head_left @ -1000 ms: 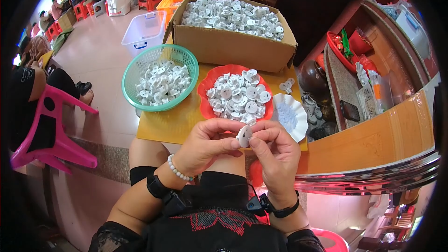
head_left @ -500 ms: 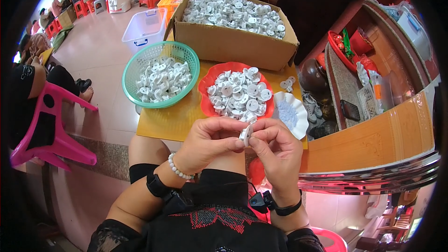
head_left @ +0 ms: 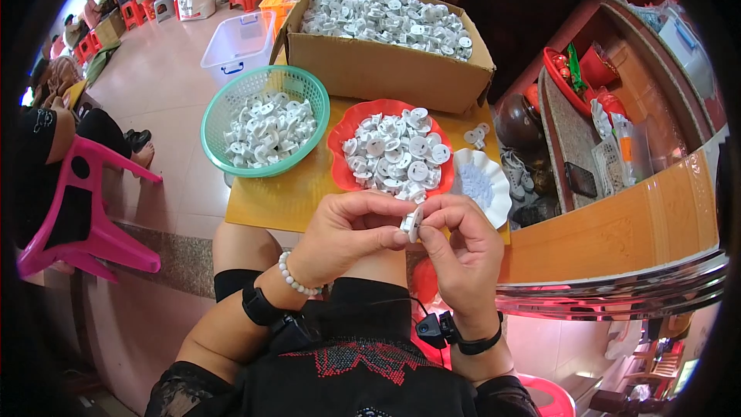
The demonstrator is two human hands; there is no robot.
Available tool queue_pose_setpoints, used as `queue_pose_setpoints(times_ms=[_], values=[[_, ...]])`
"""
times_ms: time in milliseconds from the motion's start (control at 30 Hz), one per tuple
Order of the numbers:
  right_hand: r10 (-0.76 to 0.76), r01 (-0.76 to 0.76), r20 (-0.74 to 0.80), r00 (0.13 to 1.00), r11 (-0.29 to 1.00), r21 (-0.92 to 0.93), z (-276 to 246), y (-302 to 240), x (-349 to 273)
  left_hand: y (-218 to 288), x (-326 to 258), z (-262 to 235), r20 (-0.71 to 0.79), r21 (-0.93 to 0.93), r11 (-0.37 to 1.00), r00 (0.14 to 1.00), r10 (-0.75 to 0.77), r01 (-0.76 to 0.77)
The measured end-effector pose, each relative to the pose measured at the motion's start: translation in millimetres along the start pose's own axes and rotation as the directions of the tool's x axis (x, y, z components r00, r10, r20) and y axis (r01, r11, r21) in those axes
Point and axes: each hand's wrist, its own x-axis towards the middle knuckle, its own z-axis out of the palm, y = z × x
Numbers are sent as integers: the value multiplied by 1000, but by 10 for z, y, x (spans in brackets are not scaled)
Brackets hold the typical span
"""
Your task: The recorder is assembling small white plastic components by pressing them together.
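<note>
Between my two hands is a small white round plastic part [head_left: 411,224] with a disc face, held on edge above my lap. My left hand [head_left: 351,228] pinches it between thumb and fingers from the left. From the other side, the thumb and forefinger of my right hand [head_left: 457,241] close on the disc's rim and face. Just beyond lies a red scalloped bowl [head_left: 336,156] heaped with similar white parts. To its right, a white fluted dish [head_left: 498,199] holds tiny pale bluish pieces, too small to make out.
A green basket [head_left: 212,147] of white parts stands left on the yellow table [head_left: 285,205]. Behind is a cardboard box [head_left: 370,73] full of them. A few loose parts [head_left: 476,137] lie right. On the floor are a clear bin [head_left: 231,50] and a pink stool [head_left: 89,201].
The white part has turned slightly and shifted a little to the right between my fingers. Both hands keep nearly the same place and grip.
</note>
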Motion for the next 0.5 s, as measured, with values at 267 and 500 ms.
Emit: queue_pose_setpoints(times_ms=[267,500], values=[[85,-80,-21,996,983,165,-10,73,-10,46,23,-24,25,130,991,1000,-8,5],[101,-95,-52,993,990,104,-107,193,-80,261,176,-143,-127,357,929,980,150,-96]])
